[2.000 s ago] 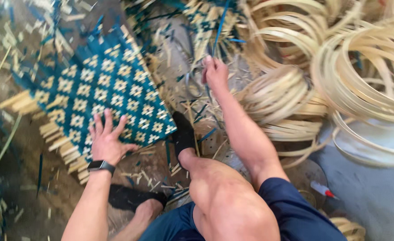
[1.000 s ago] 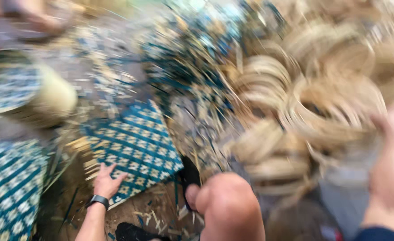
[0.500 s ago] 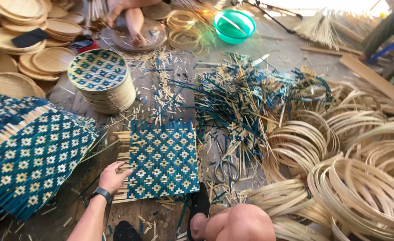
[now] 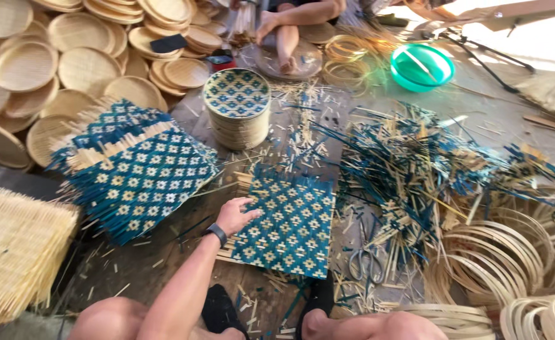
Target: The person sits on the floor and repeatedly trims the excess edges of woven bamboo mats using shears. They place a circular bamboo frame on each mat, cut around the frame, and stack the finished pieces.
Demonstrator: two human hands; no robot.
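My left hand (image 4: 236,216) rests flat, fingers spread, on the left edge of a square woven mat (image 4: 290,226) of teal and pale bamboo strips lying on the floor. A dark watch sits on that wrist. My right hand is out of view. My knees show at the bottom edge, with a dark sandal (image 4: 218,308) between them. A pair of scissors (image 4: 365,258) lies just right of the mat among loose strips.
A stack of similar woven mats (image 4: 136,173) lies to the left, a plain pale stack (image 4: 16,249) at far left. A pile of round patterned trays (image 4: 236,107), many plain trays (image 4: 70,56), loose teal strips (image 4: 428,164), bamboo hoops (image 4: 504,264), a green basin (image 4: 422,66). Another person sits at the top.
The view has swung up and away from the hoops to the whole workspace. My right arm, earlier stretched toward the hoops, has left the frame. My left hand stays on the mat.
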